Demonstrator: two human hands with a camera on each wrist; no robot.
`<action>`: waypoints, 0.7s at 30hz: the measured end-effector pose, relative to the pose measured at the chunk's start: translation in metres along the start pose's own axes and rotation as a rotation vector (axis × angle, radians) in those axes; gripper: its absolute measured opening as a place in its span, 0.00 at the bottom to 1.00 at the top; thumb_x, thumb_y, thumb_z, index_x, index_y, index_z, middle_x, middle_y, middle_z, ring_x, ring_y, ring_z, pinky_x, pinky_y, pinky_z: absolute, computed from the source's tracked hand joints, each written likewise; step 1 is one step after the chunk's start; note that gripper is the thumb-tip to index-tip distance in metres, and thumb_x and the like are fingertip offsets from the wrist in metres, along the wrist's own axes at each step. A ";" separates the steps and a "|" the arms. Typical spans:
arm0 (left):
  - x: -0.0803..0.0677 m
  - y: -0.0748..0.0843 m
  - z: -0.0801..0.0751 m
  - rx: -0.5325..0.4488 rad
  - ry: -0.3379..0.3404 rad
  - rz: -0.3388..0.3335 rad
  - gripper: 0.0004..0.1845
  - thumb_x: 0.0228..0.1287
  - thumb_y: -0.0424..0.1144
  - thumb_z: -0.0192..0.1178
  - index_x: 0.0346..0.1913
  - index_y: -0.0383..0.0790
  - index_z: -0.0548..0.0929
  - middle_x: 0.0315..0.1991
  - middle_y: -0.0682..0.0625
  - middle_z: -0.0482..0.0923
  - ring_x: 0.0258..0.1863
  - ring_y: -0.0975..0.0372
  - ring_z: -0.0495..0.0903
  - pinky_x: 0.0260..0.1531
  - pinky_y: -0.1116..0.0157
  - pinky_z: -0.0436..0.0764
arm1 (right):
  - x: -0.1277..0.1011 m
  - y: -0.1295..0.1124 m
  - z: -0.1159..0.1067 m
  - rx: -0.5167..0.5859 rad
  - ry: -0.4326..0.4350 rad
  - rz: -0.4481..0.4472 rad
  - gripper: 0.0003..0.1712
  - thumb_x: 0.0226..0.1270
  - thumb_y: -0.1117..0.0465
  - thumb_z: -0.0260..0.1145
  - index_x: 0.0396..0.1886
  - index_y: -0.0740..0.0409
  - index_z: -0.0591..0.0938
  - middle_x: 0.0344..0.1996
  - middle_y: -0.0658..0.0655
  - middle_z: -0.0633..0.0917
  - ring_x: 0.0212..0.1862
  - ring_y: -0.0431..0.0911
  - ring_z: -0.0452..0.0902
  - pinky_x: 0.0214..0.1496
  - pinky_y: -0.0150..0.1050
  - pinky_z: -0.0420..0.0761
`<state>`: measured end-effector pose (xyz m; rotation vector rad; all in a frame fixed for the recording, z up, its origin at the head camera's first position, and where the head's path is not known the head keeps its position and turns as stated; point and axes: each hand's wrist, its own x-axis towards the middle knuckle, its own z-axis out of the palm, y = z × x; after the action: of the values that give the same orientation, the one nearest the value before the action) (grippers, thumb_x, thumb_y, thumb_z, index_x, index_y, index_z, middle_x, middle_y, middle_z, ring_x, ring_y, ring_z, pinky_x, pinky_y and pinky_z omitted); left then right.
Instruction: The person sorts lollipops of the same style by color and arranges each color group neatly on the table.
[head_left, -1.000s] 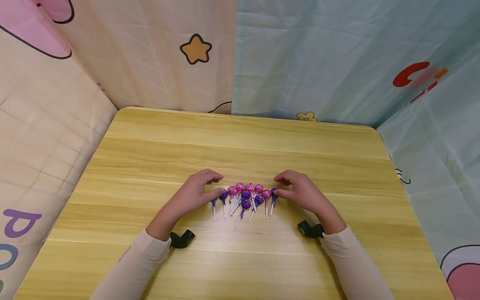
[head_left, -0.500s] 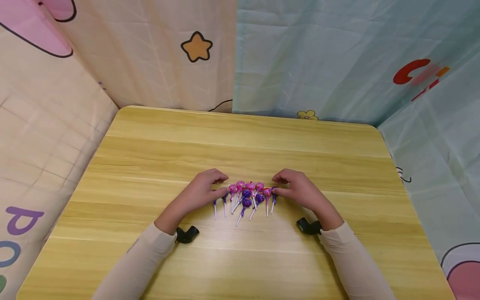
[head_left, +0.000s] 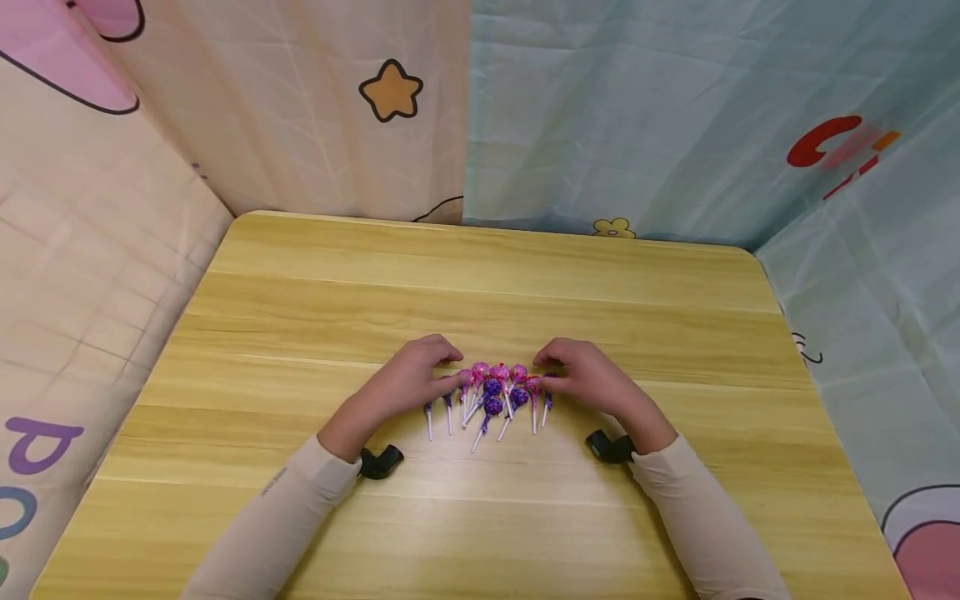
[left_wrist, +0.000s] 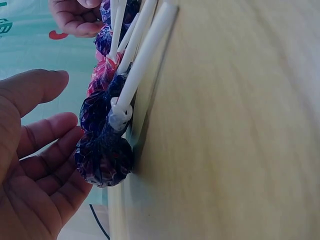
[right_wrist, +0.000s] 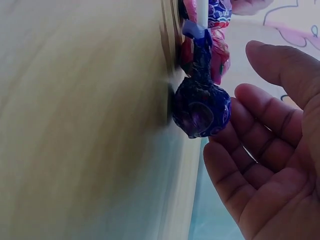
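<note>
Several wrapped lollipops lie grouped on the table, pink ones [head_left: 500, 372] mostly at the back and purple ones [head_left: 492, 406] at the front and sides, white sticks toward the person. My left hand [head_left: 405, 377] arches over the group's left end, thumb overlapping a pink head. From the other side my right hand [head_left: 588, 377] reaches over the right end. In the left wrist view, relaxed fingers [left_wrist: 50, 145] are beside a purple lollipop [left_wrist: 104, 160]. The right wrist view has a purple lollipop [right_wrist: 202, 110] right by the loosely bent fingers [right_wrist: 265, 125]. Neither hand grips anything.
The wooden table [head_left: 480, 283] extends around the lollipops on all sides. Printed curtains [head_left: 637, 108] hang behind it and at both sides. A black wrist device [head_left: 381, 462] sits at the left wrist, and another black device [head_left: 609, 447] at the right.
Both hands have drawn inward over the ends of the group, the left one farther to the right. The lollipops lie about where they were.
</note>
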<state>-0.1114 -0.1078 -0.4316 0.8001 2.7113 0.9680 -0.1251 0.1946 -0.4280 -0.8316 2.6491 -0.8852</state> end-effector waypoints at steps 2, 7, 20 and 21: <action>0.001 0.001 0.001 0.015 -0.013 0.002 0.18 0.65 0.44 0.67 0.49 0.33 0.84 0.45 0.46 0.81 0.46 0.56 0.80 0.50 0.57 0.79 | 0.001 0.000 0.000 -0.003 -0.013 0.000 0.14 0.62 0.57 0.74 0.43 0.59 0.84 0.38 0.51 0.84 0.41 0.45 0.79 0.49 0.46 0.80; 0.004 0.003 0.001 0.033 -0.028 0.007 0.18 0.64 0.44 0.68 0.49 0.33 0.84 0.45 0.46 0.81 0.45 0.56 0.80 0.49 0.57 0.79 | 0.003 0.000 0.001 0.011 -0.038 0.009 0.12 0.62 0.57 0.74 0.41 0.58 0.84 0.37 0.51 0.84 0.40 0.46 0.79 0.48 0.44 0.80; 0.009 0.001 0.005 0.043 -0.068 0.043 0.14 0.64 0.42 0.68 0.46 0.36 0.85 0.43 0.49 0.82 0.43 0.59 0.80 0.48 0.59 0.79 | 0.006 0.003 0.003 0.014 -0.085 -0.002 0.10 0.62 0.58 0.74 0.41 0.55 0.85 0.35 0.46 0.83 0.37 0.43 0.76 0.44 0.41 0.79; 0.010 0.001 0.006 0.040 -0.070 0.048 0.14 0.64 0.42 0.68 0.46 0.37 0.85 0.43 0.49 0.81 0.42 0.59 0.80 0.47 0.59 0.79 | 0.006 0.003 0.003 0.014 -0.088 -0.005 0.10 0.62 0.58 0.74 0.41 0.55 0.85 0.35 0.46 0.82 0.37 0.43 0.76 0.44 0.40 0.78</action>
<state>-0.1175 -0.0989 -0.4350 0.8923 2.6718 0.8806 -0.1300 0.1914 -0.4327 -0.8533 2.5637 -0.8480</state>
